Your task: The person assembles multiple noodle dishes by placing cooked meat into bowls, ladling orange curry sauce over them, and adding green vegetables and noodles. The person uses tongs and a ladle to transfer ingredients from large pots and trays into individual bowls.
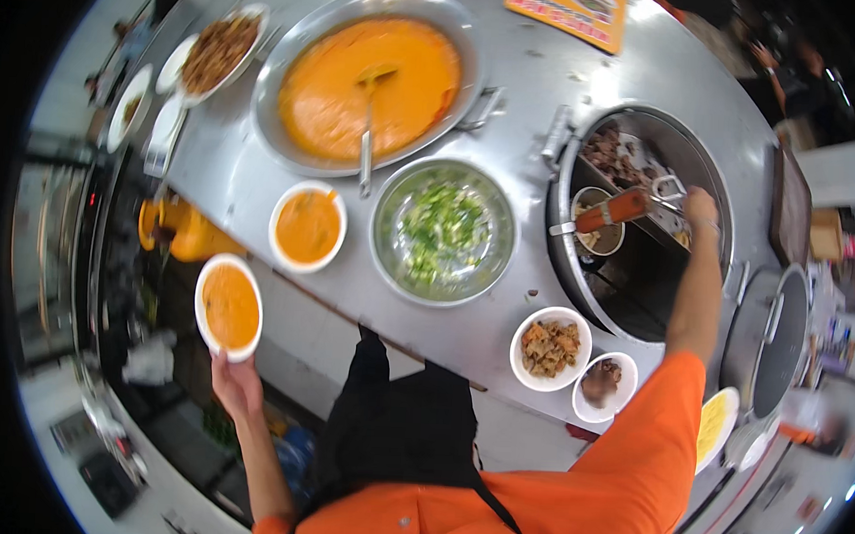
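Held white bowl (240, 355) has orange sauce (230, 301); steel pot (569, 268), apparently meat (608, 158).

yellow card (574, 13) has blurred, unreadable print.

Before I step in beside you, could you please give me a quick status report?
Left hand holding white bowl of orange liquid. Right hand over large pot, hold unclear. Wooden handle close by.

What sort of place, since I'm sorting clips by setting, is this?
Likely a commercial kitchen: a steel counter carries a big pan of orange liquid and a deep, divided pot.
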`<state>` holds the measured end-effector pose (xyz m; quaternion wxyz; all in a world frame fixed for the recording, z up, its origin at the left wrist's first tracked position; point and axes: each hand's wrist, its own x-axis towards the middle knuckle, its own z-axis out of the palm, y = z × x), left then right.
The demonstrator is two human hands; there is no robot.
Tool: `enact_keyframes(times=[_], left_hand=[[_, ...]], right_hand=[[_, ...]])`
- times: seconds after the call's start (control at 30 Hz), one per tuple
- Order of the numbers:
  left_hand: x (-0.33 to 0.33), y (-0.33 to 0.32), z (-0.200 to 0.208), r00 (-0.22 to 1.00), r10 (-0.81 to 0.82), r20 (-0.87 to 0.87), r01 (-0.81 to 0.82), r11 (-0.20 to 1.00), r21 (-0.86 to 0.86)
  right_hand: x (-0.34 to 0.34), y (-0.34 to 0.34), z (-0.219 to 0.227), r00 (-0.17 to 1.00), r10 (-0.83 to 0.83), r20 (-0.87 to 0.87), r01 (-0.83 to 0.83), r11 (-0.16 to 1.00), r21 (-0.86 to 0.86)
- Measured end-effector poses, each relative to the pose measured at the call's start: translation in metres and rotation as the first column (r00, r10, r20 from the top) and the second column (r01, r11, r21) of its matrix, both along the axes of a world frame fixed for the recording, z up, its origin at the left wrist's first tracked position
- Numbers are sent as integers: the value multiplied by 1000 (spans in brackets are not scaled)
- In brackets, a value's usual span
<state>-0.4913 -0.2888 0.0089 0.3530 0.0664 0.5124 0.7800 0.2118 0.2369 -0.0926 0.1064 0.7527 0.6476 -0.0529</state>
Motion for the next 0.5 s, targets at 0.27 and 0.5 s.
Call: enact_keyframes(times=[0.27,0.5], left_hand=[[3,10,9,995,61,74,-68,994,91],[-50,-58,-34,980,154,124,-165,983,79]], right_hand=[[103,-138,154,814,221,-537,83,871,485],[-167,-320,268,421,-104,-901,604,774,193]])
